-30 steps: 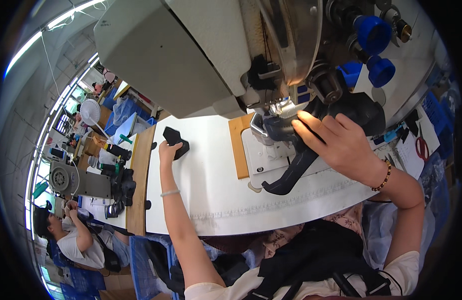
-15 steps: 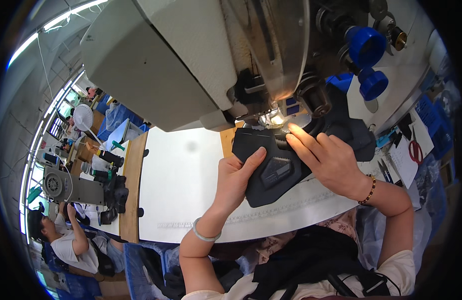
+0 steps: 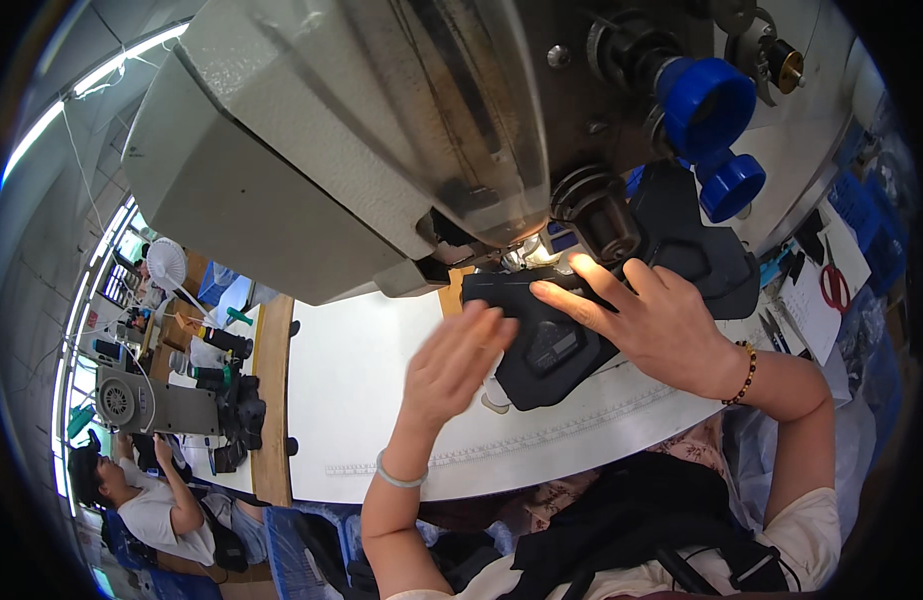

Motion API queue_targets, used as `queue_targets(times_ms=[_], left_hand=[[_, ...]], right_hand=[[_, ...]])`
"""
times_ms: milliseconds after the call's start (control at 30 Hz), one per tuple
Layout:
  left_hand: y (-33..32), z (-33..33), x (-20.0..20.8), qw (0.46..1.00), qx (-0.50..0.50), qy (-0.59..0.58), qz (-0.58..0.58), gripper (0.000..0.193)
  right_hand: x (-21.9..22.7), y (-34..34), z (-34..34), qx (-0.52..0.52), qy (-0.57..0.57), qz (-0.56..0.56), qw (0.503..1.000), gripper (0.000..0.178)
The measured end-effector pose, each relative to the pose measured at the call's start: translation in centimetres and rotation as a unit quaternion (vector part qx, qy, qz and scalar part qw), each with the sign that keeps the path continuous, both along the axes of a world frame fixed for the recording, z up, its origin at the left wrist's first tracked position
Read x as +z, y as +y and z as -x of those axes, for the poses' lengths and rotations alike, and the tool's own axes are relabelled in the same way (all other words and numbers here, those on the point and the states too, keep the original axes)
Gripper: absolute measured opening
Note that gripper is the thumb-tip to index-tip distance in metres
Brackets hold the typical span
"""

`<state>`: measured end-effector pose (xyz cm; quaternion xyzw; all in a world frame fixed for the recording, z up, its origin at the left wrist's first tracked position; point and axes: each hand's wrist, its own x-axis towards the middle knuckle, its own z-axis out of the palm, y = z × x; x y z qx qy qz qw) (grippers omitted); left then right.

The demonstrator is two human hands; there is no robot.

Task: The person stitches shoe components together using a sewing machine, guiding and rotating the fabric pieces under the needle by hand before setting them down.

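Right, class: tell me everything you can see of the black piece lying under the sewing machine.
The black piece is a flat, dark, matte panel, seemingly leather or synthetic, with a small raised rectangular patch near its middle. It lies on the white table, its upper edge tucked under the sewing machine head, where a lamp lights it. The right hand presses flat on its right side, fingers stretched toward the needle area; the left hand rests at its left edge.

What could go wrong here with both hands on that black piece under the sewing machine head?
The right hand has fingertips close to the needle area, where the black piece feeds under the machine head; a finger could be caught. The left hand looks blurred and only lightly placed, so the piece might skew and stitch crooked.
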<state>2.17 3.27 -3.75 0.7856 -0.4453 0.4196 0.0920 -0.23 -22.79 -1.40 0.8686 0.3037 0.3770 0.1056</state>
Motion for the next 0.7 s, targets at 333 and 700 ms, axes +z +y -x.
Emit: queue_targets(times_ms=[333,700], left_hand=[[-3.1,1.4,1.1,0.998,0.044,0.036,0.004,0.041],[-2.9,1.7,4.1,0.991,0.027,0.129,-0.011,0.045]], right_hand=[[0.0,-0.8,0.0,0.094,-0.019,-0.051,0.994,0.045],[0.8,-0.8,-0.4,0.117,0.014,-0.085,0.989,0.043]])
